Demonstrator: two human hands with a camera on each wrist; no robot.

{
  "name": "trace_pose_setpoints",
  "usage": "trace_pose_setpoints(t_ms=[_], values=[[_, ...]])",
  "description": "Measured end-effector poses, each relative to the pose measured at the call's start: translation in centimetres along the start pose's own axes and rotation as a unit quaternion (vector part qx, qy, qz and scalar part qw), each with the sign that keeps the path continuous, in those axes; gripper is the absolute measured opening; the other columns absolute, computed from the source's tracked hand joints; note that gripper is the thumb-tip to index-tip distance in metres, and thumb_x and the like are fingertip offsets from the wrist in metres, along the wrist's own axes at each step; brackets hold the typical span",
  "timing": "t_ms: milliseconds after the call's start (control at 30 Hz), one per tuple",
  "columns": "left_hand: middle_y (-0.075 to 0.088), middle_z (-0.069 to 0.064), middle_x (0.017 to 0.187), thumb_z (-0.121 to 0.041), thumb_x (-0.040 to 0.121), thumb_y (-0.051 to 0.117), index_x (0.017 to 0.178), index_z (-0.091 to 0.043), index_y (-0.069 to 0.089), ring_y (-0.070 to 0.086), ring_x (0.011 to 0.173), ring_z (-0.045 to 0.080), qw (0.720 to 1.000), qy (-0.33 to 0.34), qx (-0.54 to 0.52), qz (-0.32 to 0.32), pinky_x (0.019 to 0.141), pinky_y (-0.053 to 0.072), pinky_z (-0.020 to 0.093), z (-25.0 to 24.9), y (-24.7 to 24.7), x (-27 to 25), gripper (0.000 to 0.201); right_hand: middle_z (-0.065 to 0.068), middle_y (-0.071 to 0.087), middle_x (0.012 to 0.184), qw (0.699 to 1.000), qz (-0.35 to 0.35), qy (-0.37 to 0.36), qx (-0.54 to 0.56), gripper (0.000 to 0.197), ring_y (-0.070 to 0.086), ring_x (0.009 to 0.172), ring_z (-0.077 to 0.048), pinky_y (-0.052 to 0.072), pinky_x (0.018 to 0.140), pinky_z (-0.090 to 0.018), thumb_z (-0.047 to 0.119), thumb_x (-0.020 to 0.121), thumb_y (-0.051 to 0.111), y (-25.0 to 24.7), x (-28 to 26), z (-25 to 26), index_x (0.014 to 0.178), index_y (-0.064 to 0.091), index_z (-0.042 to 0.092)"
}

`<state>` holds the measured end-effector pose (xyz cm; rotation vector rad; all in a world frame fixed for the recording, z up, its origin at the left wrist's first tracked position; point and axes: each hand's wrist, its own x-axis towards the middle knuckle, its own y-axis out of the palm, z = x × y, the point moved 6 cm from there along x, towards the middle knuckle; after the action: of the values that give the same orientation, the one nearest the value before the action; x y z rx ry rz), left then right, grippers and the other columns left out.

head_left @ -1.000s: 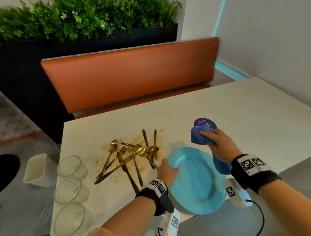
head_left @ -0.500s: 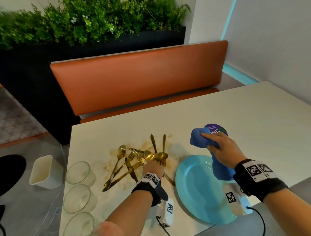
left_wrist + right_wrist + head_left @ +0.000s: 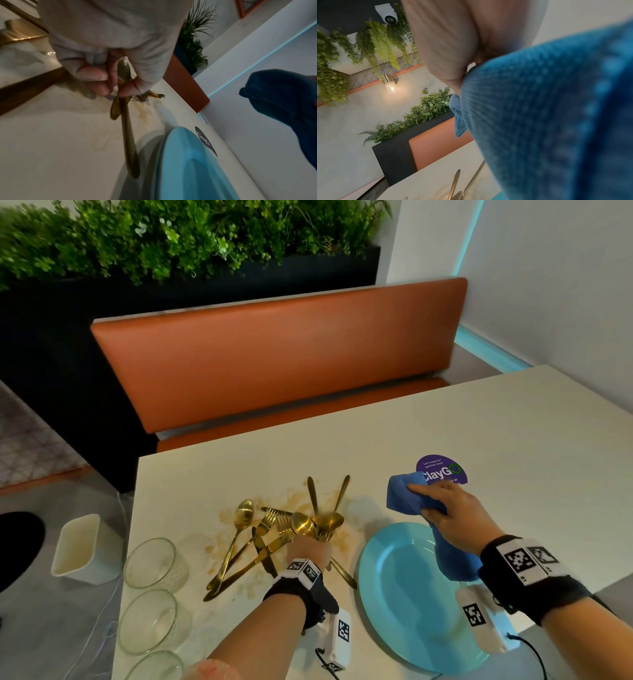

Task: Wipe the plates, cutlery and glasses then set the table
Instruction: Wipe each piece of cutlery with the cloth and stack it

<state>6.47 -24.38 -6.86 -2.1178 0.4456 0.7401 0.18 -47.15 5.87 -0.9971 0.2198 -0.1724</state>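
An orange bench (image 3: 281,354) and a planter of greenery back a pale worktop (image 3: 445,426) stained brown where the gold cutlery (image 3: 260,542) lies in a heap. The left hand (image 3: 310,553) sits at the near right edge of that heap, thumb and fingers curled in a pinch on one spoon (image 3: 127,135) whose handle runs back under the palm toward the plate (image 3: 404,594). The right hand (image 3: 448,515) is raised just right of the left and grips a blue cloth (image 3: 411,498) that hangs down over the plate's far rim. Three glasses (image 3: 154,563) stand well to the left.

The step looks to be lifting one piece out for wiping. It seems best to draw the spoon straight along its handle, since a fork (image 3: 322,532) lies tangled against it and could drag. Bring it to the cloth over the plate, clear of the stain.
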Motion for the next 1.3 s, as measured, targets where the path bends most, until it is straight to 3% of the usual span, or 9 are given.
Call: trace_pose_setpoints(t_ms=[167, 233, 367, 733, 833, 1000, 1100, 1200, 1300], values=[[0.056, 0.004, 0.088, -0.031, 0.084, 0.061, 0.066, -0.018, 0.044, 0.059, 0.086, 0.020, 1.000, 0.008, 0.007, -0.023, 0.080, 0.048, 0.030, 0.0, 1.1, 0.6, 0.029, 0.001, 0.045, 0.101, 1.000, 0.011, -0.002, -0.003, 0.046, 0.045, 0.093, -0.016, 0.023, 0.074, -0.009, 0.006, 0.089, 0.056, 0.5, 0.3, 0.4, 0.132, 0.051, 0.021], [0.059, 0.008, 0.098, -0.027, 0.090, 0.056, 0.084, -0.014, 0.057, 0.062, 0.099, 0.025, 0.999, 0.021, 0.024, -0.035, 0.086, 0.048, 0.031, -0.1, 0.7, 0.2, 0.014, 0.002, 0.044, 0.102, 1.000, 0.013, -0.004, 0.003, 0.046, 0.044, 0.094, -0.013, 0.024, 0.076, -0.008, 0.006, 0.089, 0.056, 0.6, 0.4, 0.6, 0.132, 0.051, 0.021], [0.058, 0.017, 0.128, -0.016, 0.096, 0.045, 0.126, 0.000, 0.054, 0.056, 0.119, 0.030, 0.997, 0.017, 0.054, -0.047, 0.094, 0.045, 0.032, 0.2, 0.2, 0.4, 0.035, -0.007, 0.053, 0.116, 1.000, 0.026, -0.005, 0.005, 0.046, 0.051, 0.107, -0.022, 0.023, 0.076, -0.007, 0.009, 0.090, 0.055, 0.7, 0.3, 1.0, 0.134, 0.049, 0.023], [0.053, 0.011, 0.133, -0.016, 0.101, 0.032, 0.126, -0.001, 0.053, 0.051, 0.124, 0.025, 0.986, 0.020, 0.156, -0.047, 0.101, 0.041, 0.029, 0.3, -3.3, -2.0, 0.036, -0.014, 0.065, 0.115, 0.984, 0.030, 0.081, 0.158, 0.030, 0.059, 0.104, -0.030, 0.046, 0.089, -0.036, 0.016, 0.095, 0.050, 2.4, 0.8, 0.7, 0.123, 0.057, 0.009], [0.061, 0.013, 0.122, -0.017, 0.099, 0.039, 0.116, -0.001, 0.061, 0.058, 0.114, 0.026, 0.992, 0.044, 0.100, -0.063, 0.092, 0.047, 0.030, -1.0, -5.1, -3.0, 0.032, -0.014, 0.067, 0.099, 0.918, 0.034, 0.151, 0.365, 0.027, 0.060, 0.090, -0.029, 0.049, 0.086, -0.044, 0.015, 0.097, 0.046, 4.1, 1.3, 0.8, 0.114, 0.060, -0.001], [0.062, 0.005, 0.084, -0.016, 0.098, 0.042, 0.098, -0.008, 0.058, 0.059, 0.068, 0.016, 0.963, 0.124, -0.232, -0.050, 0.076, 0.055, 0.035, -5.2, -7.6, -5.5, 0.018, -0.016, 0.064, 0.108, 0.728, 0.035, 0.231, 0.645, 0.029, 0.060, 0.095, -0.029, 0.050, 0.080, -0.039, 0.025, 0.098, 0.042, 5.5, 3.0, 3.3, 0.113, 0.057, 0.005], [0.056, 0.004, 0.083, -0.017, 0.099, 0.042, 0.103, -0.011, 0.054, 0.054, 0.068, 0.016, 0.961, 0.177, -0.212, -0.028, 0.064, 0.050, 0.024, -8.2, -8.4, -6.5, 0.014, -0.013, 0.063, 0.108, 0.670, 0.005, 0.214, 0.711, 0.031, 0.060, 0.097, -0.028, 0.049, 0.081, -0.040, 0.030, 0.098, 0.041, 4.6, 4.5, 6.0, 0.116, 0.054, 0.009], [0.053, 0.012, 0.076, -0.014, 0.097, 0.041, 0.087, -0.006, 0.058, 0.047, 0.068, 0.026, 0.965, 0.227, -0.115, -0.065, 0.068, 0.046, 0.035, -10.3, -9.7, -6.6, 0.021, -0.015, 0.059, 0.117, 0.685, -0.007, 0.174, 0.708, 0.033, 0.057, 0.106, -0.032, 0.050, 0.087, -0.042, 0.029, 0.097, 0.043, 4.3, 5.8, 8.8, 0.121, 0.050, 0.006], [0.059, 0.023, 0.084, -0.010, 0.095, 0.041, 0.083, 0.001, 0.061, 0.058, 0.090, 0.033, 0.961, 0.252, -0.081, -0.080, 0.073, 0.048, 0.042, -10.5, -11.7, -6.3, 0.026, -0.010, 0.061, 0.106, 0.761, 0.007, 0.121, 0.638, 0.032, 0.061, 0.090, -0.025, 0.056, 0.065, -0.029, 0.015, 0.096, 0.046, 4.9, 6.9, 11.3, 0.126, 0.048, 0.005]])
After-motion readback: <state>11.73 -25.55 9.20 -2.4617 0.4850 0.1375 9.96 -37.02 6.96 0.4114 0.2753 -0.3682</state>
